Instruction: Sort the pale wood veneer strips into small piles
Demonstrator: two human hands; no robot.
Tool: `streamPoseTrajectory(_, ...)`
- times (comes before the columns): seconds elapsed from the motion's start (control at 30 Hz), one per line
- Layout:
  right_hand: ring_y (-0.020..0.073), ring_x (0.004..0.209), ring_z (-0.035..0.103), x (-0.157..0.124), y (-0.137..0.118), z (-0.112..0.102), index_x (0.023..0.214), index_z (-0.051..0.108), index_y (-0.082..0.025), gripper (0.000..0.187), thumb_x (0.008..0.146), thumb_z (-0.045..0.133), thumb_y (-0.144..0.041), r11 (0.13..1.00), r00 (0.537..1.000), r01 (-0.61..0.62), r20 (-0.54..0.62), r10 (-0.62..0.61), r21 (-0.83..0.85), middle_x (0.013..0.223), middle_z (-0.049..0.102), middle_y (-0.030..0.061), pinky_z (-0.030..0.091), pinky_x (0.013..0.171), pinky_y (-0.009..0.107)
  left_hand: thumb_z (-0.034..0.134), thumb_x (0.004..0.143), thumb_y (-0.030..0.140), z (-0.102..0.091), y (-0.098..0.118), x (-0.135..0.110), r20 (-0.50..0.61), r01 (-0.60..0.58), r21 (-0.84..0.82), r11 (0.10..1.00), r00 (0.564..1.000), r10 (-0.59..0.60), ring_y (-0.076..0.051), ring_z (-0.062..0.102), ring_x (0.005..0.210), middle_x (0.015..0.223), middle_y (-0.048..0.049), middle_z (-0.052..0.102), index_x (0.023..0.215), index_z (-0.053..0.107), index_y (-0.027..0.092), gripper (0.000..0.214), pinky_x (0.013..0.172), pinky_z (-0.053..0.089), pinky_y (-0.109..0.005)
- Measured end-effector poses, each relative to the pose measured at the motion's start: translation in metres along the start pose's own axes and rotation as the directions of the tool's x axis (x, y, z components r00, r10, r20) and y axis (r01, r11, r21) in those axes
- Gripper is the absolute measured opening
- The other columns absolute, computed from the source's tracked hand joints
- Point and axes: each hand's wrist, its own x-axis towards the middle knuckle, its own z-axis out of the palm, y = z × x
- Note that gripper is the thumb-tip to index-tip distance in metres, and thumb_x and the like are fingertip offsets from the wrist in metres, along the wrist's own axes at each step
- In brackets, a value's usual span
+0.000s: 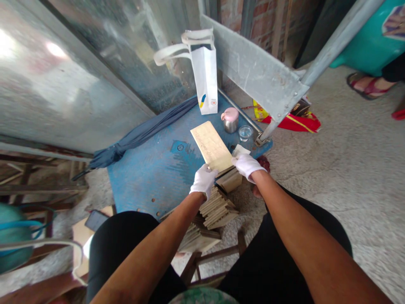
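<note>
Both my hands wear white gloves. My left hand [203, 180] grips the near end of a pale flat wooden board [211, 146] that lies over the blue table [148, 169]. My right hand [247, 164] is closed on a small pale piece [240, 150], perhaps sandpaper, at the board's near right corner. Under my hands, a stack of similar thin boards [218, 207] rests on a wooden stool [205, 253] between my knees.
On the table stand a white paper bag [205, 76], a steel cup with a pink lid [230, 120] and a small glass [245, 133]. A folded dark umbrella [142, 133] lies at the left. A metal frame [262, 76] crosses behind. Another person's sandalled foot [367, 86] shows at the upper right.
</note>
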Motion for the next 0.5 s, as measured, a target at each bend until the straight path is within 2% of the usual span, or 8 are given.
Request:
streamPoseTrajectory(0.1,0.0202,0.076,0.067,0.0,0.004,0.005,0.092,0.067,-0.014,0.028,0.088,0.056,-0.039,0.944,0.993,-0.11,0.005,0.114,0.311,0.086,0.07,0.0122,0.054,0.072,0.032,0.067,0.073,0.03,0.002,0.002,-0.011,0.024,0.039,-0.136,0.99,0.999,-0.036,-0.016,0.067,0.075,0.087,-0.0073,0.073,0.106,0.064,0.013,0.037,0.067,0.052,-0.025)
streamPoseTrajectory(0.17,0.0171,0.07,0.066,-0.002,0.006,0.008,0.098,0.064,-0.015,0.025,0.086,0.06,-0.037,0.814,0.984,-0.159,0.024,0.175,0.559,0.09,0.069,0.0092,0.055,0.067,0.032,0.068,0.073,0.033,0.004,0.004,-0.019,0.02,0.049,-0.188,0.981,0.999,-0.046,-0.015,0.066,0.075,0.086,-0.0076,0.072,0.107,0.063,0.012,0.04,0.067,0.052,-0.025)
streamPoseTrajectory(0.23,0.0142,0.066,0.064,-0.005,0.006,0.008,0.101,0.062,-0.017,0.022,0.085,0.063,-0.032,0.642,0.976,-0.184,0.06,0.21,0.744,0.093,0.069,0.0061,0.055,0.063,0.03,0.068,0.074,0.036,0.007,0.007,-0.026,0.006,0.051,-0.208,0.977,0.999,-0.05,-0.015,0.066,0.074,0.085,-0.0077,0.072,0.107,0.063,0.012,0.041,0.067,0.052,-0.024)
streamPoseTrajectory(0.33,0.0108,0.059,0.061,-0.012,0.003,0.006,0.097,0.061,-0.018,0.018,0.085,0.065,-0.031,0.459,0.975,-0.189,0.111,0.192,0.868,0.082,0.067,0.0018,0.053,0.056,0.024,0.067,0.075,0.038,0.009,0.015,-0.032,-0.004,0.046,-0.18,0.983,0.999,-0.047,-0.014,0.066,0.073,0.083,-0.0066,0.071,0.105,0.064,0.013,0.039,0.066,0.052,-0.024)
streamPoseTrajectory(0.43,0.008,0.05,0.056,-0.018,-0.001,0.001,0.096,0.06,-0.021,0.018,0.088,0.062,-0.036,0.413,0.983,-0.162,0.11,0.148,0.896,0.069,0.062,-0.0027,0.048,0.051,0.02,0.066,0.077,0.038,0.007,0.024,-0.033,0.006,0.028,-0.133,0.991,1.0,-0.027,-0.016,0.067,0.075,0.082,-0.0056,0.072,0.101,0.066,0.015,0.033,0.067,0.053,-0.024)
streamPoseTrajectory(0.5,0.0072,0.05,0.055,-0.02,-0.002,0.0,0.098,0.059,-0.023,0.016,0.089,0.06,-0.037,0.416,0.987,-0.144,0.098,0.129,0.898,0.07,0.062,-0.0035,0.048,0.052,0.019,0.066,0.076,0.035,0.005,0.029,-0.032,0.025,0.007,-0.105,0.994,1.0,-0.004,-0.017,0.067,0.077,0.083,-0.0061,0.073,0.099,0.068,0.015,0.03,0.069,0.053,-0.025)
